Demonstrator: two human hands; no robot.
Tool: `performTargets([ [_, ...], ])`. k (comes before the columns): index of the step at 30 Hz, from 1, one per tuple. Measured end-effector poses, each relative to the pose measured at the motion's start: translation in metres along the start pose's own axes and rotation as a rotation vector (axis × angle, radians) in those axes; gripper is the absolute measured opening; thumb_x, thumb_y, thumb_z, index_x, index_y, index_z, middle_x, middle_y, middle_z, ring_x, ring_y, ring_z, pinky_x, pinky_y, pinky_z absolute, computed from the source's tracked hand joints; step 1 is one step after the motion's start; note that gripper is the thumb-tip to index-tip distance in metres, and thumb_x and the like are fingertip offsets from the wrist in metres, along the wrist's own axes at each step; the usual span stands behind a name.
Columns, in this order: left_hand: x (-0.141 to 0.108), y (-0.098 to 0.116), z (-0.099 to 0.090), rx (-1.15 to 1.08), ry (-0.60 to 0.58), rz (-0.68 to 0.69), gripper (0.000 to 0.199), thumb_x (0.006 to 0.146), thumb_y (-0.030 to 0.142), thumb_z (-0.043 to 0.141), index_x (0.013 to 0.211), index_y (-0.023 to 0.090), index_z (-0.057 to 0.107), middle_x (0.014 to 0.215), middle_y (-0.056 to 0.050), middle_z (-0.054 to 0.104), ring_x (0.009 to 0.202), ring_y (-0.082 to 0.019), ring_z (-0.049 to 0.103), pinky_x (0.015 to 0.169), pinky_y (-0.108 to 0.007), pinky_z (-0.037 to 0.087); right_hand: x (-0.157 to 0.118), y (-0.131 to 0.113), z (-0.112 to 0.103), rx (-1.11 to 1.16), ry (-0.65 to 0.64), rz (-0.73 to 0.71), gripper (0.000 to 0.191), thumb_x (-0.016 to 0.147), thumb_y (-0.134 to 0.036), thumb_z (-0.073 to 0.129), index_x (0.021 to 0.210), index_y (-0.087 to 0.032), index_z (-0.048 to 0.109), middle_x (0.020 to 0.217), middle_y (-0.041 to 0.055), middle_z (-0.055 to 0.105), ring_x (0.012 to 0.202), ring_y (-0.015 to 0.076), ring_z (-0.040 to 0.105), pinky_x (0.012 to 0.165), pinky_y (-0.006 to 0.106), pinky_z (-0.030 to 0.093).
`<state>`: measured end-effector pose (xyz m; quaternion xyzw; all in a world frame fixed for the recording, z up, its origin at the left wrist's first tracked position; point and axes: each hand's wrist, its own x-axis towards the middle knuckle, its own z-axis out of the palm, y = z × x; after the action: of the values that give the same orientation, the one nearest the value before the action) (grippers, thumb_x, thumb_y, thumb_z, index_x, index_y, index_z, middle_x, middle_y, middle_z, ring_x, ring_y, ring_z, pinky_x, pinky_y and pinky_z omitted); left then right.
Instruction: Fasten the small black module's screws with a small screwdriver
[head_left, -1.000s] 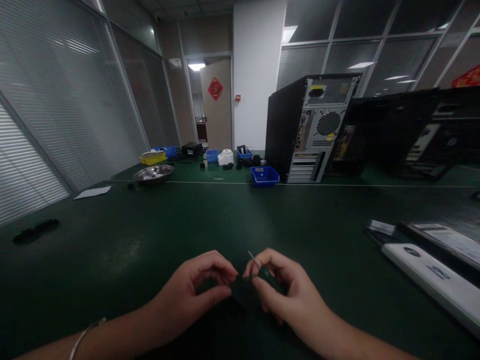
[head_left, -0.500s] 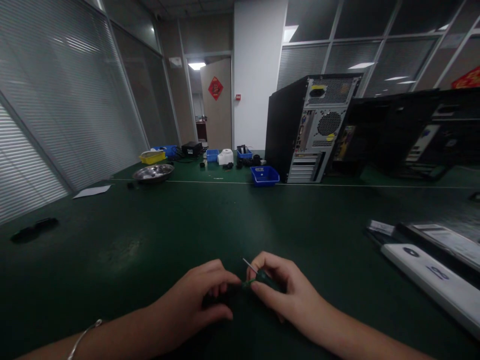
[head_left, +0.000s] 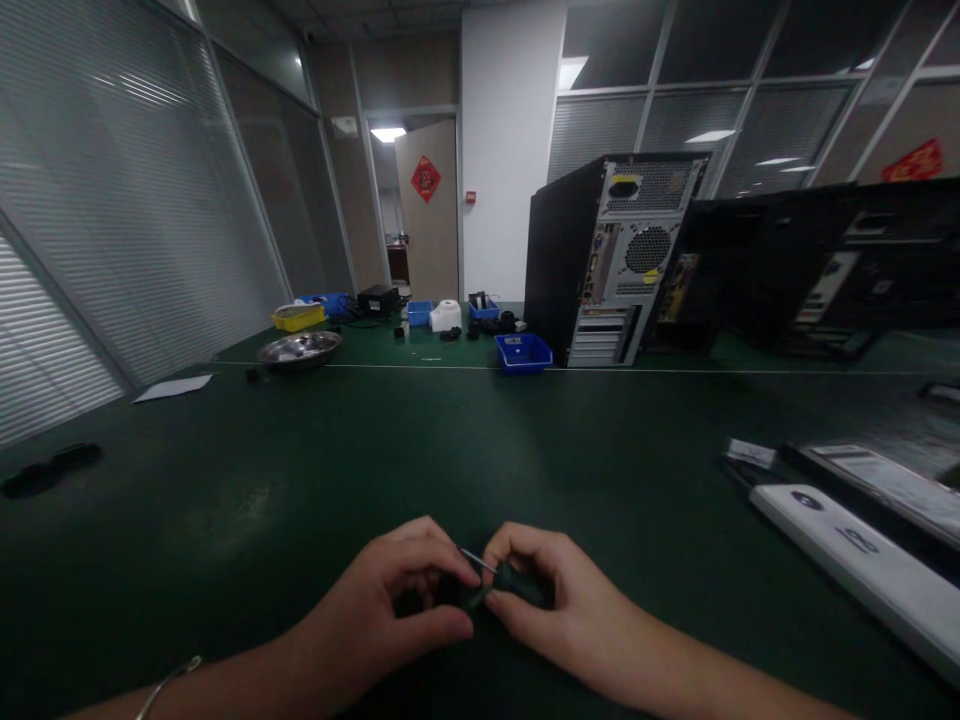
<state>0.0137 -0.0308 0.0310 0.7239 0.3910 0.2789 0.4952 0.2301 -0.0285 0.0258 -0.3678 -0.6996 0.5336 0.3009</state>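
A screwdriver (head_left: 525, 585) with a dark green handle and a thin metal shaft lies in my right hand (head_left: 574, 595), fingers curled round the handle. Its shaft points up and left, toward the fingertips of my left hand (head_left: 401, 590). Between the two hands sits a small green piece (head_left: 474, 598), too dark and small to name. My left forefinger and thumb close on it from either side, and my right thumb tip is at its other end. The other left fingers are curled in shadow. Both hands are just above the green tabletop (head_left: 360, 450).
On the right lie a white device (head_left: 847, 550) and a hard drive (head_left: 892, 485). Farther back stand a black computer tower (head_left: 570, 260) and a blue tray (head_left: 523, 355). A metal bowl (head_left: 300, 348), a paper sheet (head_left: 172, 388) and a dark object (head_left: 52, 470) are on the left.
My left thumb and forefinger have closed in on the small green piece. My right hand and the screwdriver have moved slightly down and left. The view has shifted a little.
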Motion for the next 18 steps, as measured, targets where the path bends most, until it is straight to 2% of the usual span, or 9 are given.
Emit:
performTargets([
  [4, -0.001, 0.003, 0.001, 0.062, 0.034, -0.023, 0.011, 0.078, 0.027, 0.072, 0.086, 0.021, 0.075, 0.095, -0.004, 0.058, 0.087, -0.02, 0.06, 0.074, -0.03, 0.048, 0.0, -0.003, 0.002, -0.033, 0.005, 0.0, 0.01, 0.079, -0.012, 0.06, 0.089, -0.014, 0.06, 0.077, 0.0005, 0.06, 0.071, 0.0166, 0.056, 0.062, 0.025, 0.042],
  [9, -0.003, 0.002, 0.008, 0.129, 0.092, -0.04, 0.009, 0.08, 0.024, 0.067, 0.08, 0.018, 0.074, 0.085, -0.002, 0.055, 0.073, -0.016, 0.057, 0.064, -0.026, 0.046, -0.001, -0.004, 0.008, -0.167, 0.077, -0.091, 0.008, 0.079, -0.013, 0.059, 0.087, -0.015, 0.062, 0.08, 0.0024, 0.062, 0.076, 0.0184, 0.059, 0.067, 0.027, 0.044],
  [18, -0.004, -0.008, 0.014, -0.008, 0.105, 0.005, 0.007, 0.078, 0.022, 0.068, 0.082, 0.019, 0.072, 0.091, -0.004, 0.058, 0.078, -0.018, 0.059, 0.066, -0.029, 0.046, -0.005, 0.0, 0.014, -0.254, 0.144, -0.22, 0.009, 0.082, -0.014, 0.057, 0.089, -0.017, 0.061, 0.08, 0.0034, 0.063, 0.074, 0.0186, 0.061, 0.065, 0.027, 0.046],
])
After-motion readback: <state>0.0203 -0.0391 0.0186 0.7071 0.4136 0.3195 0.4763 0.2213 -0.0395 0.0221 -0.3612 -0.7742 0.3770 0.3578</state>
